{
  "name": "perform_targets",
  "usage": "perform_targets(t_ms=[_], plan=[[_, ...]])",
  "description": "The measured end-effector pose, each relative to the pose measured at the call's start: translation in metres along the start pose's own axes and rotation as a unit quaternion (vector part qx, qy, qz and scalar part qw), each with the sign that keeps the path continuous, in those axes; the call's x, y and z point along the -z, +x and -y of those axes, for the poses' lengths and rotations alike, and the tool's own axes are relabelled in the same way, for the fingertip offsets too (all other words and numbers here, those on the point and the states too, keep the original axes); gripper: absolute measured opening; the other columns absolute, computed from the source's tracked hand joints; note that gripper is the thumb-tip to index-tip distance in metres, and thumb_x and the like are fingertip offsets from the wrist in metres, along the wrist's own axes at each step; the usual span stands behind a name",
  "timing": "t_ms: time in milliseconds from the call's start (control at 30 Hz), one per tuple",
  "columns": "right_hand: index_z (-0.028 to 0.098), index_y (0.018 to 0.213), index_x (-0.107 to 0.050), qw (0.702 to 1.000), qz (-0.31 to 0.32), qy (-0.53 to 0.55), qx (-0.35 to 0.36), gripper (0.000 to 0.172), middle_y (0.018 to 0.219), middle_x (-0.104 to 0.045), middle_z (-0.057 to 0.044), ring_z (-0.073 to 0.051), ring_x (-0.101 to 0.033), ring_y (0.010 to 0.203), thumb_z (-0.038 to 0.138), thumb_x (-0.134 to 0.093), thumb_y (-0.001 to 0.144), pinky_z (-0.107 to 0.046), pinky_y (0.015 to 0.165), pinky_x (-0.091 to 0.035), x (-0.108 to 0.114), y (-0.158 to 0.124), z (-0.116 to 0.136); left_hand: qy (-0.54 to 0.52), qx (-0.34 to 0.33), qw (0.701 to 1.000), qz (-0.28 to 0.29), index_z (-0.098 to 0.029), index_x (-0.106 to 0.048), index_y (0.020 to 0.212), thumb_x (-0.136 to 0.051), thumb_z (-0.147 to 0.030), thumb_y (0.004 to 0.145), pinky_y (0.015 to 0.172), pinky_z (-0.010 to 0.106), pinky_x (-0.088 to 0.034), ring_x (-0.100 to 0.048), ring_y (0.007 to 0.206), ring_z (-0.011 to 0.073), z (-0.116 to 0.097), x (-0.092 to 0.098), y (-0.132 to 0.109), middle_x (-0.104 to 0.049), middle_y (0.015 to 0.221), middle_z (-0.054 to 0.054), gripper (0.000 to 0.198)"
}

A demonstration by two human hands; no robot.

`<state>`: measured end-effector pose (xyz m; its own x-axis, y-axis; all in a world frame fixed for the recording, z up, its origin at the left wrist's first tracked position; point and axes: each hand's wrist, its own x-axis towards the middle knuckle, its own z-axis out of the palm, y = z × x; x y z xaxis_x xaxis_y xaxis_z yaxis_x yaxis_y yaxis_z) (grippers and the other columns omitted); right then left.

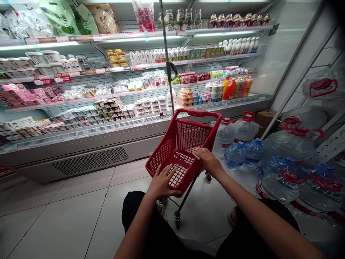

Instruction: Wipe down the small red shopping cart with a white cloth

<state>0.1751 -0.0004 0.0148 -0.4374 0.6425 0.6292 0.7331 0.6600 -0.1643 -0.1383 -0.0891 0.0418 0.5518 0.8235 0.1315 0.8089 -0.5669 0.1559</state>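
A small red plastic shopping cart stands before me, with nothing lying in its latticed basket. My left hand rests on the near rim of that basket, fingers spread and reaching over the edge, holding nothing. On the right-hand rim lies my right hand, its fingers stretched forward and close together. Under those fingers a small white piece shows, which looks like a tissue or wipe pressed against the rim; most of it is hidden by the hand.
Beyond the cart runs an open refrigerated shelf with yogurt cups, bottles and bags. A glass door edge with a black handle rises behind the cart. Large water bottles crowd the floor at right. Tiled floor lies at left.
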Motion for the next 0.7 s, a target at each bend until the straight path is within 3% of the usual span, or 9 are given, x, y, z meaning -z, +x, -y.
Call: perform_targets(t_ms=[100,233,367,433,500,600,700], plan=[[0.025,0.146,-0.057,0.999,-0.017,0.024,-0.028,0.056,0.151,-0.059,-0.005,-0.020,-0.047,0.146,0.006,-0.031,0.101,-0.052,0.124,-0.037,-0.007,0.001,0.008,0.005,0.040,0.999,-0.017,-0.028,-0.042,0.157,-0.068,-0.080,0.079,0.129,0.058,-0.012,-0.046,0.147,0.0314,0.007,-0.005,-0.003,-0.047,0.161,0.012,0.097],[0.026,0.147,-0.056,0.998,-0.009,0.058,0.004,0.057,0.149,-0.060,-0.005,-0.018,-0.049,0.144,0.003,-0.033,0.100,-0.051,0.124,-0.039,-0.017,-0.020,0.055,-0.005,0.055,0.997,-0.057,-0.028,-0.041,0.157,-0.069,-0.075,0.082,0.128,0.059,-0.015,-0.051,0.143,0.0310,-0.004,-0.017,0.004,-0.053,0.156,0.011,0.093],[0.026,0.152,-0.051,0.996,0.000,0.074,0.058,0.057,0.148,-0.061,-0.003,-0.017,-0.051,0.143,0.003,-0.037,0.100,-0.047,0.123,-0.040,-0.023,-0.053,0.114,-0.004,0.065,0.993,-0.096,-0.029,-0.038,0.159,-0.072,-0.055,0.088,0.128,0.060,-0.012,-0.054,0.140,0.0306,-0.025,-0.027,0.012,-0.055,0.154,0.010,0.084],[0.025,0.155,-0.046,0.996,0.002,0.067,0.066,0.057,0.149,-0.060,-0.003,-0.017,-0.052,0.142,0.005,-0.038,0.102,-0.046,0.123,-0.041,-0.020,-0.063,0.128,-0.001,0.072,0.991,-0.114,-0.029,-0.034,0.161,-0.071,-0.043,0.089,0.129,0.059,-0.011,-0.053,0.141,0.0292,-0.035,-0.030,0.015,-0.054,0.155,0.010,0.082],[0.026,0.157,-0.043,0.996,0.010,0.050,0.068,0.057,0.149,-0.060,-0.003,-0.017,-0.053,0.141,0.006,-0.038,0.103,-0.047,0.123,-0.040,-0.011,-0.066,0.126,-0.001,0.057,0.992,-0.114,-0.028,-0.030,0.162,-0.070,-0.040,0.089,0.128,0.057,-0.017,-0.052,0.142,0.0276,-0.039,-0.030,0.017,-0.052,0.157,0.010,0.085],[0.028,0.157,-0.042,0.997,0.021,0.025,0.069,0.060,0.149,-0.060,-0.003,-0.017,-0.052,0.142,0.005,-0.035,0.102,-0.050,0.124,-0.038,0.006,-0.068,0.100,0.010,0.004,0.996,-0.089,-0.029,-0.031,0.162,-0.072,-0.047,0.089,0.126,0.051,-0.029,-0.050,0.145,0.0255,-0.028,-0.022,0.015,-0.050,0.159,0.009,0.085],[0.030,0.159,-0.039,1.000,0.010,0.009,0.022,0.065,0.151,-0.058,-0.003,-0.018,-0.049,0.144,0.002,-0.030,0.101,-0.051,0.124,-0.038,0.018,-0.076,0.075,0.050,0.011,0.994,-0.098,-0.028,-0.047,0.153,-0.072,-0.045,0.092,0.128,0.055,-0.023,-0.047,0.147,0.0274,-0.006,-0.012,0.010,-0.050,0.159,0.009,0.068]])
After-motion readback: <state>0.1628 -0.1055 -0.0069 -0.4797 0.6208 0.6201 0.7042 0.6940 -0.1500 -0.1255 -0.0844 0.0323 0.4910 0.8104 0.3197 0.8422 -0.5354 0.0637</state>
